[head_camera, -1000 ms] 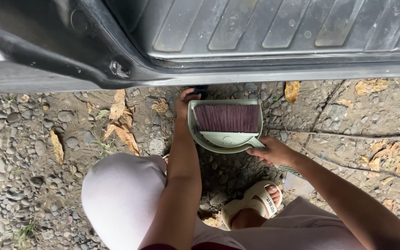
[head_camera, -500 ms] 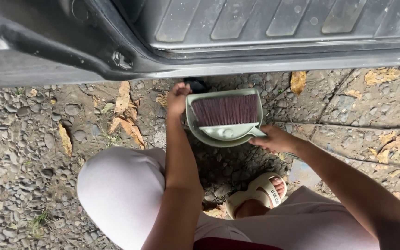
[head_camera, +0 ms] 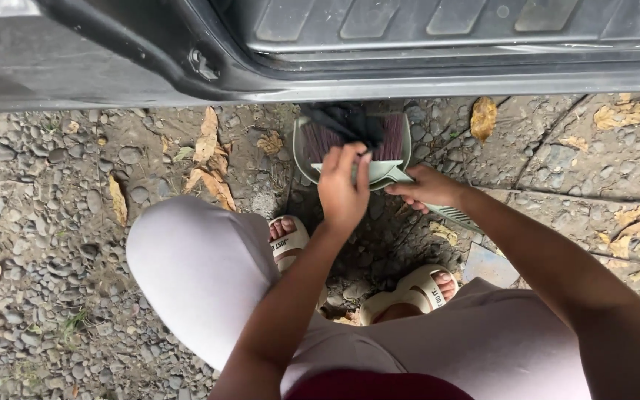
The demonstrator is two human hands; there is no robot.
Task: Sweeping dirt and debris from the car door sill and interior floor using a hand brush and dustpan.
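Note:
I squat on gravel beside a vehicle's open door sill. A pale green dustpan (head_camera: 379, 172) lies on the ground under the sill, with a brush of maroon bristles (head_camera: 392, 137) in it. My left hand (head_camera: 342, 189) is over the pan, fingers pinched on a black crumpled cloth-like thing (head_camera: 348, 122) that covers part of the bristles. My right hand (head_camera: 427, 189) grips the dustpan's ribbed handle (head_camera: 457, 216) at the pan's near right corner. The two hands are almost touching.
The grey vehicle sill (head_camera: 409, 81) and ribbed floor mat (head_camera: 424, 22) run across the top. Dry leaves (head_camera: 209, 159) lie on the gravel to the left, and cracked concrete (head_camera: 587, 163) is on the right. My knee (head_camera: 201, 259) and sandalled feet (head_camera: 409, 292) are just below the hands.
My left hand has drawn back from the pan's far left corner under the sill to above the pan, bringing the black thing with it. My right hand stays on the handle.

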